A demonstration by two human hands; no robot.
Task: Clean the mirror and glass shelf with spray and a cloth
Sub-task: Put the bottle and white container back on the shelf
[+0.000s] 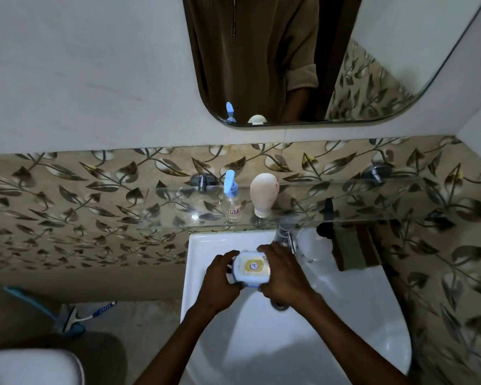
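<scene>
- Head view, hands: the left hand (pixel 220 276) and right hand (pixel 282 269) are both closed around a small white box (pixel 252 269) with a yellow label on top and a blue band at its lower edge. The left grips its left end, the right its right end and near corner. The box is held above the white washbasin (pixel 345 315).
- Head view, glass shelf (pixel 358 201): clear, fixed to the leaf-patterned tiled wall (pixel 53 195) on chrome brackets, directly above the back of the basin. On it stands a clear spray bottle (pixel 232 200) with a blue trigger head; just to its right, apart from it, a white rounded bottle (pixel 263 194) stands on its cap.
- Head view, mirror (pixel 386 65): mounted on the wall above the shelf, rounded lower corners. It reflects the tops of both bottles and a person's brown garment with a rolled sleeve.
- Head view, cloth (pixel 350 251): a dark grey-green piece hangs at the basin's right rear edge, below the shelf, near the chrome tap (pixel 285 236).
- Head view, floor, left: a blue-handled squeegee (pixel 75 318) lies on it.
</scene>
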